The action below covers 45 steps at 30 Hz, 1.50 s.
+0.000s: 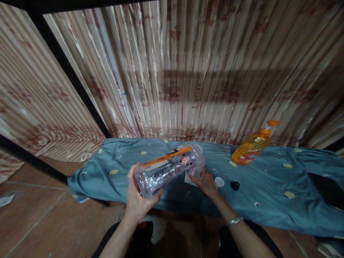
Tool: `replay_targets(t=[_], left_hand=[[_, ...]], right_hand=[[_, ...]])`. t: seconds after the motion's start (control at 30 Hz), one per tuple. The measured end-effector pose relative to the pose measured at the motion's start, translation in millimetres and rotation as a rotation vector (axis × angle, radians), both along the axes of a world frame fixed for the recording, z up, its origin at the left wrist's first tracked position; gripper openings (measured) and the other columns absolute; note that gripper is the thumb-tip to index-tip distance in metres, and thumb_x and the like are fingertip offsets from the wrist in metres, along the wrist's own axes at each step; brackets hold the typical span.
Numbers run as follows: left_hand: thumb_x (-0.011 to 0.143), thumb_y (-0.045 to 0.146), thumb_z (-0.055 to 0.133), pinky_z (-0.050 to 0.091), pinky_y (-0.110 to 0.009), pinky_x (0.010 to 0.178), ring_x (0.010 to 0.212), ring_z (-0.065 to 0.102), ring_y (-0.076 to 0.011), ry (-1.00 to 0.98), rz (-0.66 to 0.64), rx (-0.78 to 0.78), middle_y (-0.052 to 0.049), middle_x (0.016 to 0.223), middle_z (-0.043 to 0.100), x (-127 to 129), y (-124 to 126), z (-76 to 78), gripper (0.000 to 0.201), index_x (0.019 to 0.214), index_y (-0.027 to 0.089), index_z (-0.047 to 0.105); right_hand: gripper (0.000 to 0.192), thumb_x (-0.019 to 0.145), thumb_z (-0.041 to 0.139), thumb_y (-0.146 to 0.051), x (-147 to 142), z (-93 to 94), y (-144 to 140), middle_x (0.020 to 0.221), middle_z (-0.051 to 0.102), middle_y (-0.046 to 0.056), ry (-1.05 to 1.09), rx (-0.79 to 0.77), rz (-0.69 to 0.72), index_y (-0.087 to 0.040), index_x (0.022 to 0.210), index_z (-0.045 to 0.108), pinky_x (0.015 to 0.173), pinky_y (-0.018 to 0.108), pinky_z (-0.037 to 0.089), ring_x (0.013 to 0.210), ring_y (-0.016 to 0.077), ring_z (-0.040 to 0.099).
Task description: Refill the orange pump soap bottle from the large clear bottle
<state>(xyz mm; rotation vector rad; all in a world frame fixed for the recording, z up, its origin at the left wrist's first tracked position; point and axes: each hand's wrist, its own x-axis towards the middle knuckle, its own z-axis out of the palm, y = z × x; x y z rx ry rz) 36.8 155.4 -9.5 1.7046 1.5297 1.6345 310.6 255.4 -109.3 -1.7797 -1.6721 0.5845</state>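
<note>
My left hand (139, 197) grips the base end of a large clear plastic bottle (169, 167) with an orange and white label strip. The bottle is tilted, its far end higher and to the right. At that far end, my right hand (206, 182) closes round a frosted translucent plastic piece (199, 167); whether it is joined to the bottle, I cannot tell. A white paper (190, 179) with print lies partly hidden beneath it. Just right of my right hand are a white round lid (219, 182) and a small black cap (234, 185).
A pump bottle (249, 148) of orange liquid stands on the blue-green cloth (166, 206) at the back right. A flat black device (326, 190) lies at the right end. Dark metal posts (72, 79) and a striped curtain (182, 71) border the bench.
</note>
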Motion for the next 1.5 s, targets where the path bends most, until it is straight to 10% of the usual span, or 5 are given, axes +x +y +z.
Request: replay_targets(t=[1.5], left_hand=[[0.075, 0.052, 0.087, 0.062, -0.042, 0.090, 0.104, 0.073, -0.0269, 0.151, 0.006, 0.099, -0.009, 0.125, 0.063, -4.9, 0.7, -6.6, 0.095, 0.150, 0.024, 0.035]], right_hand=[[0.060, 0.086, 0.075, -0.040, -4.0, 12.8, -5.0, 0.113, 0.081, 0.022, -0.106, -0.096, -0.042, -0.010, 0.136, 0.060, 0.096, 0.046, 0.063, 0.112, 0.0405, 0.080]])
